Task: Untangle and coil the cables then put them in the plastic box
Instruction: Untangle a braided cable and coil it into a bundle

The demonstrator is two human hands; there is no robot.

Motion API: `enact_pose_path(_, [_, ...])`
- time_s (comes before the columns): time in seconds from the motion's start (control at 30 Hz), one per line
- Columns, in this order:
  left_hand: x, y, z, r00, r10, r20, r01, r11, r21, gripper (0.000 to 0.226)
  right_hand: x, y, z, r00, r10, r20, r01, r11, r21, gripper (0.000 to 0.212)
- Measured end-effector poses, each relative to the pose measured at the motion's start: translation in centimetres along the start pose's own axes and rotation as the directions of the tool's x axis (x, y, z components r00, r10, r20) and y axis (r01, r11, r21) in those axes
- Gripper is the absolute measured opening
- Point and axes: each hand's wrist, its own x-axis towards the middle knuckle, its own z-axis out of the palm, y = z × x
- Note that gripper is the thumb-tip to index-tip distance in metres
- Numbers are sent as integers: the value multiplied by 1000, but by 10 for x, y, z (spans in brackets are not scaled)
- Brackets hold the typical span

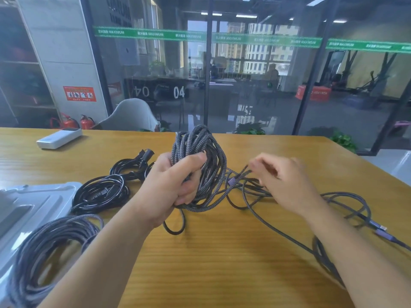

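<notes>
Braided cable coil [201,156] gripped upright in the left hand [169,185] above a wooden table [222,263].

The right hand [287,183] (blurred) pinches a loose strand trailing from the coil; more slack sprawls to the right, ending in purple plugs [378,227]. A second braided coil [51,252] lies partly on the plastic box [33,201] at left, black power cords [104,192] beside it, a white power bank [59,137] farther back. Behind stand a glass partition, grey chair and red fire extinguishers.
</notes>
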Motion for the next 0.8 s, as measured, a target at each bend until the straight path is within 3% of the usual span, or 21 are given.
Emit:
enact_pose_path(0.07, [0,0,5,1000,1,26,-2,999,43,55,-3,-9,3,991,133,31,-137,965,224,44])
enact_pose_path(0.17, [-2,-3,17,997,-16,71,10,996,85,51,0,-18,16,952,306,1,-283,878,387,9])
enact_pose_path(0.2, [-2,-4,20,996,-26,89,18,996,91,48,3,-20,20,933,359,0,-312,812,492,17])
enact_pose_path(0.23, [-3,-5,22,993,-38,110,27,995,95,45,6,-17,20,911,413,15,-330,705,628,31])
enact_pose_path(0.33, [-3,-10,24,987,-61,149,41,990,136,40,14,-10,-1,811,564,158,-292,156,944,41])
enact_pose_path(0.4, [-2,-13,25,988,-67,136,42,983,180,41,15,-7,-13,785,567,248,-295,-9,956,27])
enact_pose_path(0.5, [-2,-16,29,988,-84,131,58,981,186,39,15,-7,-8,789,563,244,-292,-5,956,14])
enact_pose_path(0.67, [-3,-15,33,980,-122,156,98,984,149,42,11,-21,3,793,609,5,-209,264,941,23])
enact_pose_path(0.8, [-3,-14,38,977,-111,180,78,980,182,42,-1,-40,13,844,498,-198,-67,464,884,34])
